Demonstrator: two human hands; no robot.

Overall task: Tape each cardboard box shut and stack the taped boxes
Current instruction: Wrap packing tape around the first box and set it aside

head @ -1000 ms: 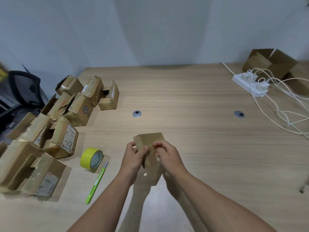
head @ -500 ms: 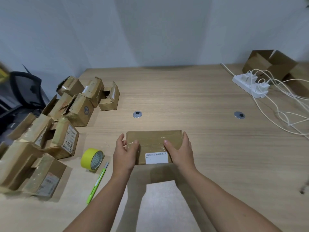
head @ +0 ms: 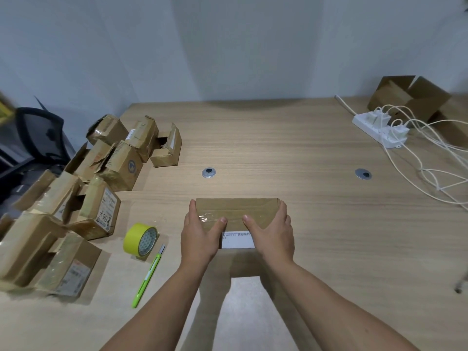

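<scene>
Fingers [head: 192,211] of the left hand [head: 200,236] and right hand [head: 274,235] grip the cardboard box [head: 238,210] by its ends. It looks light and easy to squash.

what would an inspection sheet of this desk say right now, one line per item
Surface: wooden table, two round metal grommets set in it.
Job's things: cardboard box with clear tape and a white label, held mid-table; yellow tape roll and green cutter to its left; pile of boxes at the left edge, some with open flaps.
Clutter: open brown boxes at the far right corner.
Grippers: left hand and right hand grip the box's ends, thumbs on top.
Cables: white power strip with plugs, white cables trailing right.
Surroundings: black chair at left, pale wall behind.
</scene>
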